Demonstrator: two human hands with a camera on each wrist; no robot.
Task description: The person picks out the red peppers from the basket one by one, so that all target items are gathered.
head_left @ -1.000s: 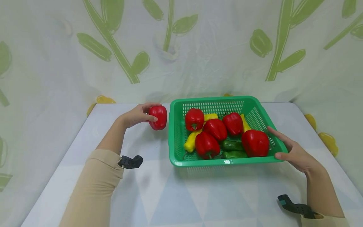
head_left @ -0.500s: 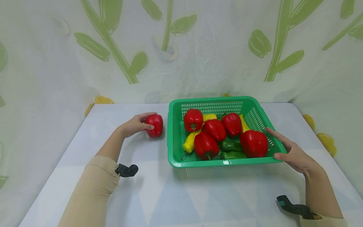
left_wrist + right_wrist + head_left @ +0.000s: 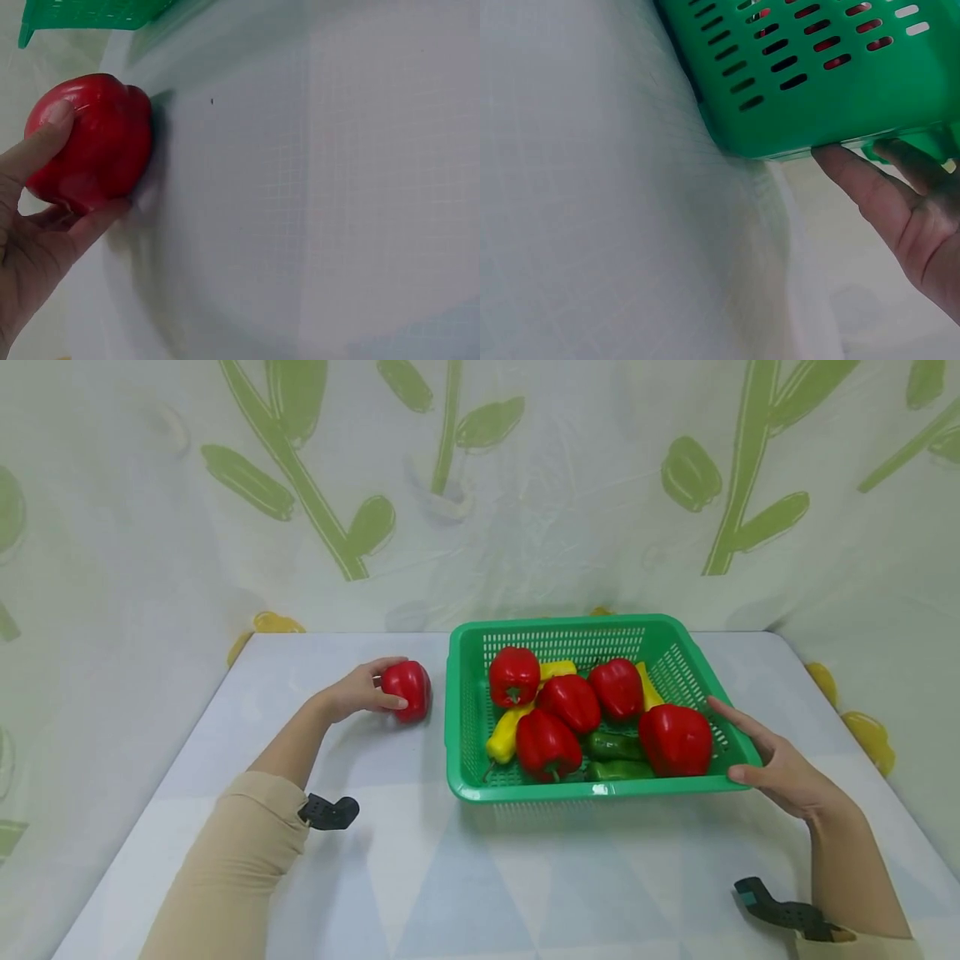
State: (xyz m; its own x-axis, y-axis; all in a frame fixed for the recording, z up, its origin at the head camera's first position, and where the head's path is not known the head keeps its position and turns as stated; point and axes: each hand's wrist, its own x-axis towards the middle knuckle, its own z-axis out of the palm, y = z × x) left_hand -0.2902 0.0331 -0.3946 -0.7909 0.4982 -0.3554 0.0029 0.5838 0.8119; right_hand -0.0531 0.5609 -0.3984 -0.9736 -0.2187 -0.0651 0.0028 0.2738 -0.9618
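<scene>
My left hand (image 3: 355,695) holds a glossy red bell pepper (image 3: 409,691), thumb on the near side and fingers around the far side. The pepper is low over the white table, left of the green plastic basket (image 3: 525,791). In the left wrist view the thumb lies across the red bell pepper (image 3: 101,146), with fingers beneath it. At the basket's front right corner, my right hand (image 3: 783,770) grips the rim, thumb at the front and a finger along the side. The right wrist view has fingers (image 3: 862,180) against the rim of the slotted basket (image 3: 780,120).
Inside the basket lie several red bell peppers (image 3: 547,745), yellow peppers (image 3: 504,735) and green peppers (image 3: 618,769). A white cloth wall (image 3: 570,527) with green plant prints rises behind the table (image 3: 390,760). Black straps (image 3: 330,812) sit at both wrists.
My left hand has brought the red bell pepper down and toward me, slightly left, away from the table's back edge. The basket and right hand have stayed in place.
</scene>
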